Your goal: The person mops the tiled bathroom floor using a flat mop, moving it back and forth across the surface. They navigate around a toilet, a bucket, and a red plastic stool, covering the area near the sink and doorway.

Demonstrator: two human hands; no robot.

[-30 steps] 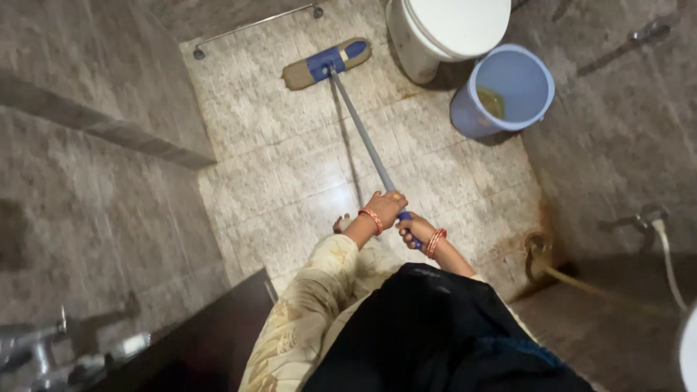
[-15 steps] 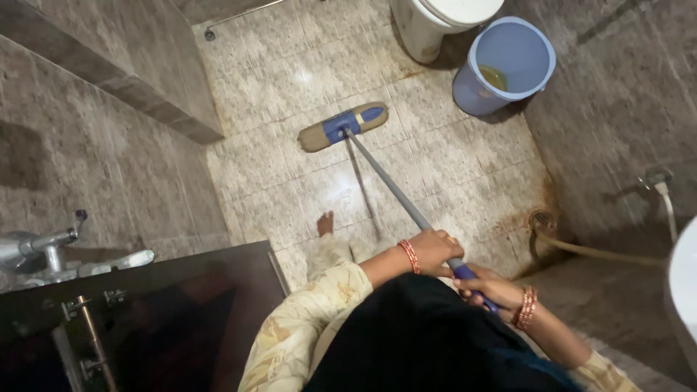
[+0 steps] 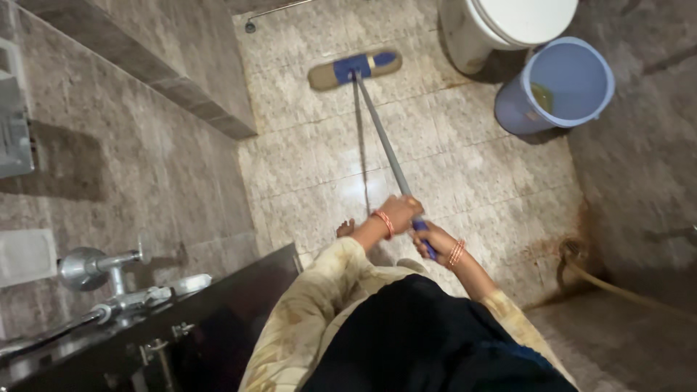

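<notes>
A flat mop with a blue-and-tan head (image 3: pixel 354 68) lies on the wet tiled floor (image 3: pixel 312 181) at the far end, and its grey handle (image 3: pixel 382 141) runs back toward me. My left hand (image 3: pixel 401 213), with red bangles on the wrist, grips the handle higher up. Just behind it my right hand (image 3: pixel 434 237) is closed on the blue grip at the handle's end. Both arms wear cream patterned sleeves. A bare foot (image 3: pixel 345 229) shows under my left forearm.
A white toilet (image 3: pixel 501 25) stands at the top right, with a light blue bucket (image 3: pixel 559 86) beside it. A hose (image 3: pixel 617 287) lies along the right wall. At lower left is a dark counter (image 3: pixel 239 305) and a metal tap (image 3: pixel 94 267).
The mop head has been pushed farther away across the floor toward the toilet. Both hands moved forward along with the handle, and my view shifted.
</notes>
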